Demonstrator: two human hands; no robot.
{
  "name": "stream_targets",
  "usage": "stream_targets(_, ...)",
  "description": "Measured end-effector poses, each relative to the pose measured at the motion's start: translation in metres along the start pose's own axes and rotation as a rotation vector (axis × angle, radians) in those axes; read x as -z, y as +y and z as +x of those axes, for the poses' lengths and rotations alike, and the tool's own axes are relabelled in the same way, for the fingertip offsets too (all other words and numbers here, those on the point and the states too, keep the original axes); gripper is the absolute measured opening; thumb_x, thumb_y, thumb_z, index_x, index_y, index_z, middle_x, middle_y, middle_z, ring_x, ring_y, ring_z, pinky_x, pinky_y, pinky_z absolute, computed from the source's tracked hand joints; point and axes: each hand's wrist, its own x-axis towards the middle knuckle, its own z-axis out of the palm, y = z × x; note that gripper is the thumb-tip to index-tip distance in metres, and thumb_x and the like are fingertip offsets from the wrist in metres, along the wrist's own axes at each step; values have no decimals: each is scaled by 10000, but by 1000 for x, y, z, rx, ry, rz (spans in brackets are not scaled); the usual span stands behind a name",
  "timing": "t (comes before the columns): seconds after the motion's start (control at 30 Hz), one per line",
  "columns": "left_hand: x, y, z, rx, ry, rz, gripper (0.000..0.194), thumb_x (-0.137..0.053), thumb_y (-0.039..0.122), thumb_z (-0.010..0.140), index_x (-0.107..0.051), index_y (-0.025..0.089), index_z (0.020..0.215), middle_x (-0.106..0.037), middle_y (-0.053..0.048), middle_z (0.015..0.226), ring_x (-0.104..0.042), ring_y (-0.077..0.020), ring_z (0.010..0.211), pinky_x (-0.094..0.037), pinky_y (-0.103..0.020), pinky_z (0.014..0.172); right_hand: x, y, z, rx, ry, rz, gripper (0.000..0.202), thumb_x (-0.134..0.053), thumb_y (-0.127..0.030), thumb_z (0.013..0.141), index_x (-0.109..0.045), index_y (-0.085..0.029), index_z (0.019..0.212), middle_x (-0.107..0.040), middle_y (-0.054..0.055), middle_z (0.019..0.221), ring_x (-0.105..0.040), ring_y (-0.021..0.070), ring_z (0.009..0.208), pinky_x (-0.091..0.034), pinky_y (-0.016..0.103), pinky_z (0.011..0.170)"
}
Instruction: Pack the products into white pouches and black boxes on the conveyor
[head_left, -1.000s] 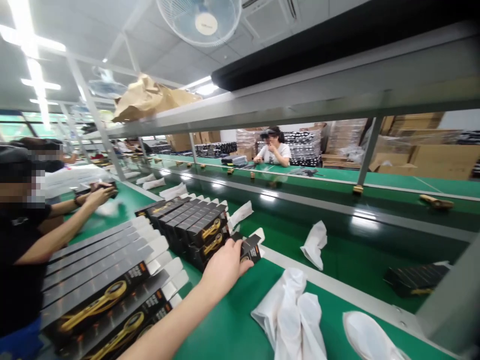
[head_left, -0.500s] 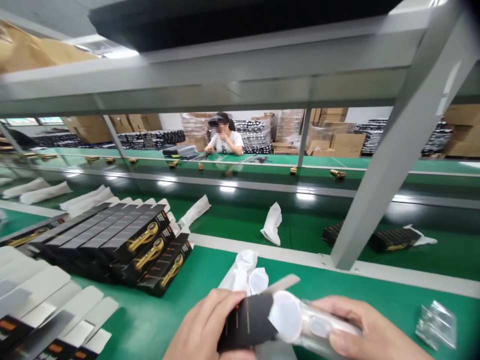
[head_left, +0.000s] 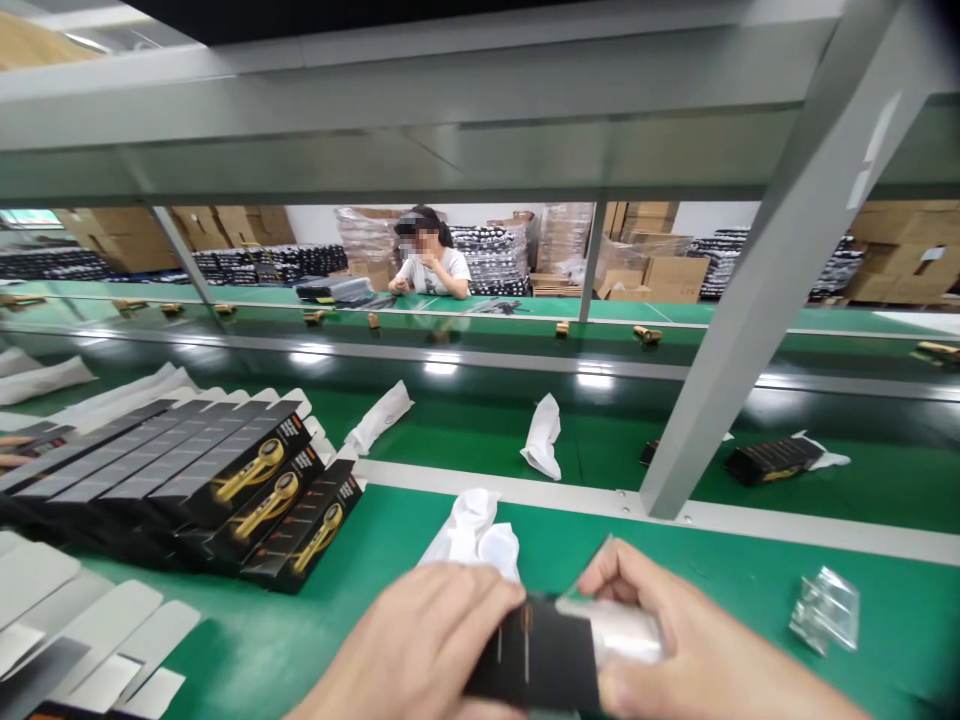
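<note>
A black box (head_left: 551, 655) with thin orange and white lines lies across the bottom centre, its open end facing right. My left hand (head_left: 427, 640) is wrapped round its left part. At the open end, a clear and white wrapped item (head_left: 626, 632) sticks partly out of the box. My right hand (head_left: 667, 625) grips this item, with thumb below and fingers above near a raised box flap. Just behind my left hand lies a white wrapped item (head_left: 469, 525) on the green table.
Stacked black boxes (head_left: 247, 460) stand at left, with open-flapped boxes (head_left: 97, 620) nearer. Clear plastic pieces (head_left: 825, 610) lie right. White packets (head_left: 544, 437) rest beyond the pale rail; a slanted grey post (head_left: 765, 280) rises at right. A person (head_left: 431, 260) sits across.
The wrapped item has gone further into the box, and my right hand has moved closer to the opening. The view has shifted slightly. Another person's hand now shows at the left edge.
</note>
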Motion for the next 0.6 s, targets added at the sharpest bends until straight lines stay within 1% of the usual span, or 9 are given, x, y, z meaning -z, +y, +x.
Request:
stream_targets(0.07,0,-29,12,199,-107,-59,470,-561,517,815,-484,230,1179,-635,-50,1072,-611,-210,930,-493,-301,777,27,-4,17,63,-53,24,657,-588,-561,750,-384,-275,1305,-619,57,1085,-627,213,890,-481,274,662)
stream_targets(0.13,-10,-68,30,436,-163,-89,423,-567,478,824,-492,252,1174,-596,-42,1138,-580,-215,1002,-475,-331,841,49,-2,45,45,124,-196,639,-341,-575,888,-198,-275,1434,-573,113,1203,-628,235,963,-502,339,713)
stream_targets(0.17,-18,-90,39,522,-165,-88,407,-559,459,835,-500,240,1173,-582,-52,1152,-569,-223,1017,-463,-360,870,56,3,63,9,257,-355,595,-289,-524,925,-182,-256,1446,-546,141,1236,-620,249,984,-498,378,750)
stream_targets(0.23,-42,-133,55,624,-149,-76,384,-561,409,849,-518,195,1165,-577,-77,1145,-566,-239,1013,-448,-429,895,60,15,101,-56,419,-609,551,-410,-408,928,-262,-227,1427,-500,166,1278,-583,282,1033,-457,461,842)
stream_targets(0.3,-67,-168,65,688,-143,-87,352,-569,362,859,-538,167,1151,-583,-83,1136,-574,-236,1002,-453,-465,884,56,30,138,-59,444,-778,526,-562,-330,877,-383,-227,1361,-478,135,1302,-544,287,1078,-433,500,889)
stream_targets(0.37,-90,-189,71,750,-144,-140,320,-576,330,863,-557,161,1134,-581,-80,1158,-570,-234,1027,-455,-478,887,51,45,166,-52,444,-917,438,-596,-319,870,-471,-219,1278,-508,89,1273,-550,251,1064,-456,481,882)
stream_targets(0.47,-108,-189,74,853,-109,-297,349,-584,305,859,-540,175,1180,-519,-91,1275,-517,-264,1129,-424,-511,934,49,59,182,-28,457,-1038,279,-559,-318,901,-559,-181,1144,-581,66,1157,-595,200,970,-502,415,821)
stream_targets(0.53,-109,-172,78,948,-72,-461,405,-575,309,865,-494,196,1246,-458,-96,1350,-484,-276,1174,-405,-524,956,50,59,176,13,470,-1072,233,-554,-321,905,-582,-165,1077,-616,46,1051,-617,166,867,-524,364,747)
stream_targets(0.6,-105,-144,84,1072,-82,-692,407,-525,381,888,-491,184,1243,-510,-107,1300,-543,-255,1109,-442,-498,924,46,50,161,77,501,-1087,197,-534,-280,917,-576,-157,1065,-623,18,926,-614,137,753,-523,313,661)
